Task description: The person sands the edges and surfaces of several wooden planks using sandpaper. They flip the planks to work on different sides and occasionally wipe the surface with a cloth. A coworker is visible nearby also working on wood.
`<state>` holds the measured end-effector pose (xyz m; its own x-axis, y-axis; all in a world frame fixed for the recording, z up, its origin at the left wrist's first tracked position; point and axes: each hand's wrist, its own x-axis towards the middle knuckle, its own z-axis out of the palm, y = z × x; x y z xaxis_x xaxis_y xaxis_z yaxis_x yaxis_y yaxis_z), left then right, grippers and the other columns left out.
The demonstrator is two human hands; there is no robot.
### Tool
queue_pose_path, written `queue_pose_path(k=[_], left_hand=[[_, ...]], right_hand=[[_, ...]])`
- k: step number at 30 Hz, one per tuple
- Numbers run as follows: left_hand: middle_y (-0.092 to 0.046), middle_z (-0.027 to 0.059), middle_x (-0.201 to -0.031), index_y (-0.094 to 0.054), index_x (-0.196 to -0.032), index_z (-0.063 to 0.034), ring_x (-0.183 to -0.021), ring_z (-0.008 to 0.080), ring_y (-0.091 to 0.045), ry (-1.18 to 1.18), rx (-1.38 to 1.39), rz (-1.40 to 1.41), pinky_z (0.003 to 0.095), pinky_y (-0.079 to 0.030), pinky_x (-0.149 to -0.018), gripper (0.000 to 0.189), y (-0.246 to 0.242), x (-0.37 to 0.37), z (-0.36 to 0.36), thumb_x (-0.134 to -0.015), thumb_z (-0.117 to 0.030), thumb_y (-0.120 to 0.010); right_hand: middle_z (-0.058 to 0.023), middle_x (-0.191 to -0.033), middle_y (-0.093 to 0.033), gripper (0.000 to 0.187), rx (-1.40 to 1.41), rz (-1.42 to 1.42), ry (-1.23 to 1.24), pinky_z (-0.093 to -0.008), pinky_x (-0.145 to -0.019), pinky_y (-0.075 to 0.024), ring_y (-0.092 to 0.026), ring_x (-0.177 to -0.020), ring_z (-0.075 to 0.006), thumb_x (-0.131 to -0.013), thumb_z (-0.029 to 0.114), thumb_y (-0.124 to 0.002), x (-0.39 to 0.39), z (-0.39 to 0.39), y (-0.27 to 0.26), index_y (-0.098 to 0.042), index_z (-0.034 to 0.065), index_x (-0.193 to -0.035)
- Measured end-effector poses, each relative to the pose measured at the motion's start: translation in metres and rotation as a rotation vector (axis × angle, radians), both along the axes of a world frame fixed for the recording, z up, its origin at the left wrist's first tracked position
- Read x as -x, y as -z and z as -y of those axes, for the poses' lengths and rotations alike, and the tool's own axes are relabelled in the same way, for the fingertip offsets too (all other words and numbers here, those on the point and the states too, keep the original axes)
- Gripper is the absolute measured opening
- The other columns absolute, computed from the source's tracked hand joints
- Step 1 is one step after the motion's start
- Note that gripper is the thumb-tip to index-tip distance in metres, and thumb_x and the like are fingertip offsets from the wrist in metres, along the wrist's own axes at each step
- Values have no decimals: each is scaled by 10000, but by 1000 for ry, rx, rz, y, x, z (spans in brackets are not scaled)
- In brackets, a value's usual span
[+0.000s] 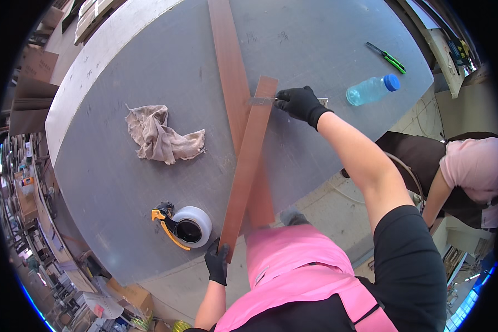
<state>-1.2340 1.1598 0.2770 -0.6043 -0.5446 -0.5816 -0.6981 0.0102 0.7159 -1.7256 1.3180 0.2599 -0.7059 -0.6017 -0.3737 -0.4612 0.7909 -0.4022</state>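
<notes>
In the head view, my left hand (pixel 217 262), in a black glove, grips the near end of a narrow reddish-brown wooden board (pixel 247 166). That board slants away from me across a second, longer board (pixel 230 70) lying on the grey tabletop. Toward the far end of the upper board, my right hand (pixel 299 103), also black-gloved, holds a thin metal ruler (pixel 262 101). The ruler lies across the board's width, and its other end sticks out past my hand. My right fingertips are close to the board's right edge; whether they touch it I cannot tell.
A crumpled beige cloth (pixel 164 135) and a tape dispenser with clear tape (pixel 191 227) lie on the table (pixel 116 199) at left. At right are a blue-capped plastic bottle (pixel 367 90) and a green-handled utility knife (pixel 388 58). Another person (pixel 469 166) bends beyond the table's right edge.
</notes>
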Motion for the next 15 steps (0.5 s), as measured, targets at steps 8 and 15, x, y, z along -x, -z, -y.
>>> queue_pose_path(k=[8,15], left_hand=[[-687,143,-1049,-644,-1144,57,-955,208,-626,-7,-27,-1,338,-472,-873,512,0,-3,1,-882,-381,-676],[-676,132,-1099,-629,-1189,52,-1000,190,-611,-95,-85,-105,323,-462,-898,450,5,15,-19,-907,-296,-661]], right_hand=[[-97,-1006,-717,320,-16,-22,-116,-462,-961,-338,-682,-936,-262,-934,388,-512,-66,3,-3,-700,200,-1112],[-95,-954,-716,283,16,-41,-143,-473,-939,-343,-672,-892,-278,-910,351,-560,-106,8,-4,-684,165,-1084]])
